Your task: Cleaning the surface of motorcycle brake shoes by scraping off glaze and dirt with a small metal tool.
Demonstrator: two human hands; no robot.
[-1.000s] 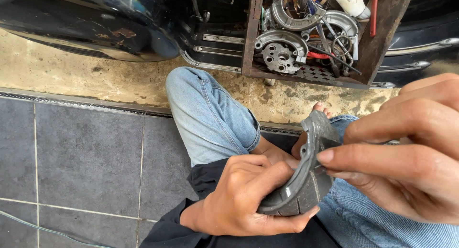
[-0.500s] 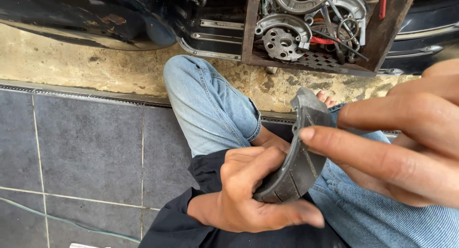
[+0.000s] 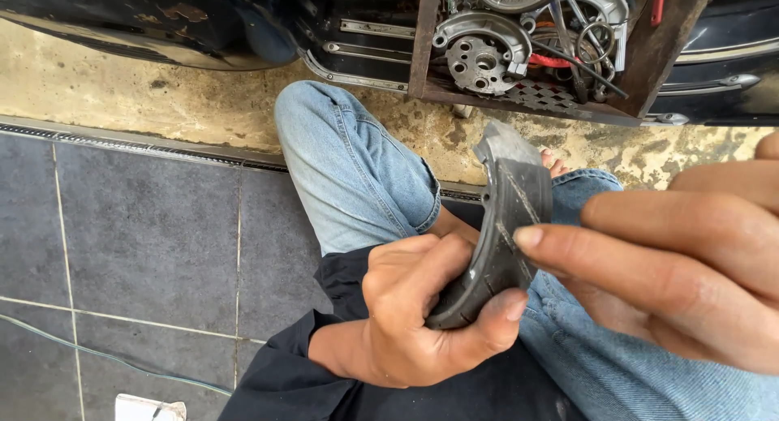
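My left hand (image 3: 422, 307) grips the lower end of a curved grey brake shoe (image 3: 503, 218), which stands upright over my lap with its scratched lining facing me. My right hand (image 3: 682, 259) is close to the camera at the right, fingers stretched out, with the index fingertip touching the shoe's lining near its middle. My bent knees in light blue jeans (image 3: 349, 169) lie beneath the shoe, and a dark sleeve covers my left forearm.
A rusty metal crate (image 3: 649, 72) at the top holds metal engine parts, a round hub plate (image 3: 479, 52) and springs. Dark vehicle bodywork (image 3: 146, 19) runs along the top left. Grey floor tiles (image 3: 138, 242) meet a worn concrete strip (image 3: 122, 92). A white scrap (image 3: 150, 407) lies at the bottom.
The brake shoe has turned more upright in my left hand, and my right fingers have shifted from pinching its upper end to resting on its lining. The view moved slightly downward.
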